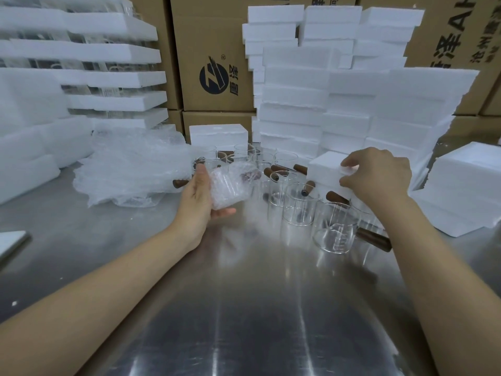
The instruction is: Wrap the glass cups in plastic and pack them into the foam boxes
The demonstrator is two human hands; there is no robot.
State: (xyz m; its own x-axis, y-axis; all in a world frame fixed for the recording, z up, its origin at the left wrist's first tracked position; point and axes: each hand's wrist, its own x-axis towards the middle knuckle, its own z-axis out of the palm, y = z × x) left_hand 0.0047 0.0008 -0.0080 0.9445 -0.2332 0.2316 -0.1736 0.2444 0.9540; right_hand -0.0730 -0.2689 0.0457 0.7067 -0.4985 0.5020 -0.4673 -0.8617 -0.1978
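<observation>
A brushed steel table [244, 308] fills the lower part of the view. Pale streaks of reflected light run across its surface from the near edge toward the middle. Behind the far edge, brown cardboard cartons [211, 36] stand stacked to the top of the view like a wall. One carries a dark round logo [214, 74] with printed characters beside it. The right-hand cartons [447, 31] bear large dark lettering. A flat white sheet [10, 240] lies at the left edge.

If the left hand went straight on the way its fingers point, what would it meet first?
Probably the bare glass cups just beyond the fingertips of the left hand, which holds a wrapped cup, beside the bubble wrap pile. Depth is unclear, so it might brush the wrap first.
</observation>
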